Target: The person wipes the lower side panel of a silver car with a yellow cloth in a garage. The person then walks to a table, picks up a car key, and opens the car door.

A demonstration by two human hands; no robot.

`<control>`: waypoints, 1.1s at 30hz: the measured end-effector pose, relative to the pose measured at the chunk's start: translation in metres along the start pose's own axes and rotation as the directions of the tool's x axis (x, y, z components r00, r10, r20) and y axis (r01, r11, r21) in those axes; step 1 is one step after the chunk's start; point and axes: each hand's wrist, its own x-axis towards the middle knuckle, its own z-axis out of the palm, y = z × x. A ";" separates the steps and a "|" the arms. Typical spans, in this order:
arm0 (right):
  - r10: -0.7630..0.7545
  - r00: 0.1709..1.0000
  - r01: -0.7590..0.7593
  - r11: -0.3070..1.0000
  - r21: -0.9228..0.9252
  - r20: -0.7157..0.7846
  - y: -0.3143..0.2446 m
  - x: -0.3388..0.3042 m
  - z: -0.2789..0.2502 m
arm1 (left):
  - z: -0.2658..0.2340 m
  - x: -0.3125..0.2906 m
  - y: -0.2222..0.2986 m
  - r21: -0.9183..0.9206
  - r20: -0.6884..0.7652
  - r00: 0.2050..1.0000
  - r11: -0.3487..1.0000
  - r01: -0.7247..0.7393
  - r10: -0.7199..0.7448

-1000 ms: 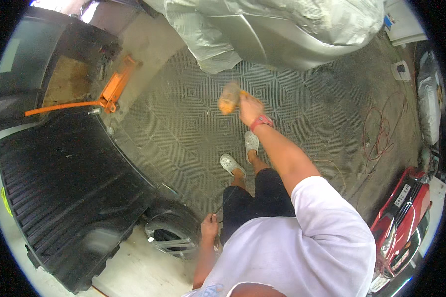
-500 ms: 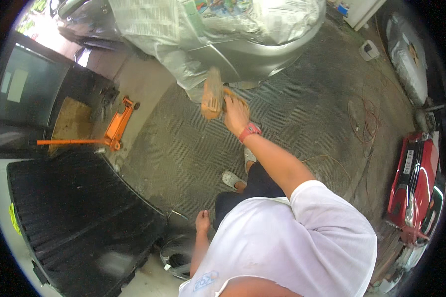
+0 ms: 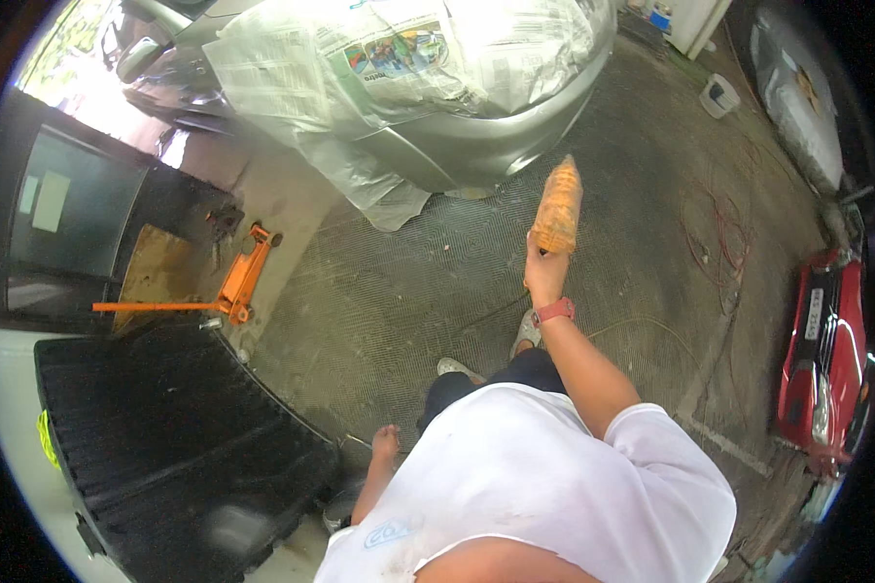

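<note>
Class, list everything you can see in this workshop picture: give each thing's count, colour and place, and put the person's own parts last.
Car draped in newspaper sheets: one, silver-grey, top centre.
Floor jack with long handle: one, orange, left of centre.
Ribbed plastic liner: one, black, lower left.
Red vehicle part: one, red, right edge.
Thin cable on floor: one, reddish, right.
Small tub: one, white, top right.
Orange pad: one, orange-yellow, centre, in the right hand.
Wristband: one, red, right wrist.
Right hand: raised, gripping the pad.
Left hand: hanging low, holding nothing visible.
</note>
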 end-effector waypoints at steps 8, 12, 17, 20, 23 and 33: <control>0.009 0.756 -0.164 0.971 0.175 0.655 -0.054 -0.004 0.030 | 0.024 0.019 0.169 0.096 -0.076 0.986 0.983 0.155 -0.148; 0.059 0.390 -0.419 0.900 0.120 0.919 -0.077 0.008 0.041 | 0.050 -0.006 0.197 0.145 -0.187 0.979 0.983 0.108 -0.080; 0.123 0.639 -0.441 0.867 0.231 0.759 -0.049 0.035 0.030 | 0.067 -0.043 0.205 0.231 -0.269 0.962 0.965 0.123 -0.058; 0.252 0.808 -0.475 0.813 0.336 0.532 0.002 0.074 -0.002 | 0.076 -0.038 0.159 0.240 -0.298 0.947 0.950 0.199 -0.123; 0.361 0.917 -0.398 0.804 0.442 0.168 0.004 0.089 -0.040 | 0.082 -0.059 0.149 0.114 -0.135 0.957 0.955 0.274 -0.258; 0.218 0.974 -0.226 0.930 0.289 0.062 -0.017 0.029 0.057 | -0.026 0.054 0.074 0.095 -0.055 0.995 0.993 -0.077 0.083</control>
